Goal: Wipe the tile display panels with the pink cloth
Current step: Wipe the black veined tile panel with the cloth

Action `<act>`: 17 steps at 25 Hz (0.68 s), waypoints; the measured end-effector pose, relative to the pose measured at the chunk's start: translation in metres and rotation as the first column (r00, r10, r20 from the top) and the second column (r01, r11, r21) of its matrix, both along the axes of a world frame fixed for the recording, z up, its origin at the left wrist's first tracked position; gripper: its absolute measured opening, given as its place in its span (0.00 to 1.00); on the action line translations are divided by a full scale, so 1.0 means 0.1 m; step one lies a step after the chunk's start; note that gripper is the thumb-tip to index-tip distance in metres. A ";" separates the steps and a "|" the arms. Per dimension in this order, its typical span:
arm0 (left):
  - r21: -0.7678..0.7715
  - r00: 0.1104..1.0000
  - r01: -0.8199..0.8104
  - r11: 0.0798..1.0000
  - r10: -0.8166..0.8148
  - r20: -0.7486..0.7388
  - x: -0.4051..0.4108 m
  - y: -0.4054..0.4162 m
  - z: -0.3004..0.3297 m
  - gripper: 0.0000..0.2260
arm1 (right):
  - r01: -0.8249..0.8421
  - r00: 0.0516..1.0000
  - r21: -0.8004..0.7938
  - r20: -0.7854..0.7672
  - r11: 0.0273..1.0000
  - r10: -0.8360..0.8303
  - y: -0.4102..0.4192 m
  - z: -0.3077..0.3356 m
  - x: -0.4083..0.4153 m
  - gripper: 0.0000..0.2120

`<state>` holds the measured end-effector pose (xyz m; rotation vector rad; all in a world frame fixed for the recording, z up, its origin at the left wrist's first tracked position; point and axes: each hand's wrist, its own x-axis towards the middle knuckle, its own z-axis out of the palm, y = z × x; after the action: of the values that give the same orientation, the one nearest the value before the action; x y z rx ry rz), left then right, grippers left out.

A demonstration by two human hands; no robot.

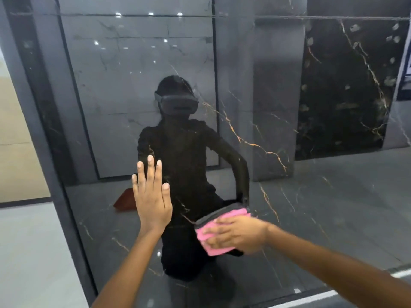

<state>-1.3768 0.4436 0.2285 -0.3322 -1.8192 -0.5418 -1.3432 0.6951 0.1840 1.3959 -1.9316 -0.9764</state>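
Note:
A glossy black tile panel (289,207) with gold veins fills most of the view and mirrors the room. My left hand (152,196) lies flat against the panel, fingers straight and pointing up. My right hand (240,235) presses a folded pink cloth (209,237) against the panel, lower and to the right of the left hand; the fingers lie spread over the cloth and look blurred. The cloth's reflection shows just above it.
The panel's grey frame edge (66,218) runs down the left side, with light floor (29,252) beyond it. A person wearing a headset (176,103) is reflected in the tile. More grey and dark tile panels show in the reflection.

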 end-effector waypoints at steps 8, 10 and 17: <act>-0.020 0.988 -0.080 0.997 0.082 0.128 0.11 0.03 -0.73 0.25 | -0.003 0.945 -0.951 -0.104 0.310 -0.309 0.72 0.73 -0.05 0.41; -0.031 0.979 -0.112 0.993 0.115 0.166 0.12 -0.02 -0.99 0.26 | 0.100 0.967 -0.530 -0.147 0.842 -0.207 0.58 -0.30 0.05 0.40; -0.026 0.975 -0.106 0.994 0.109 0.193 0.08 0.04 -1.30 0.26 | -0.005 0.964 -0.806 -0.162 0.592 -0.212 0.62 0.74 0.00 0.32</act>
<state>-1.3693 0.4478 0.0983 -0.1949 -2.0182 -0.4978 -1.3436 0.7569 0.2584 0.5899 -1.8874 -0.1873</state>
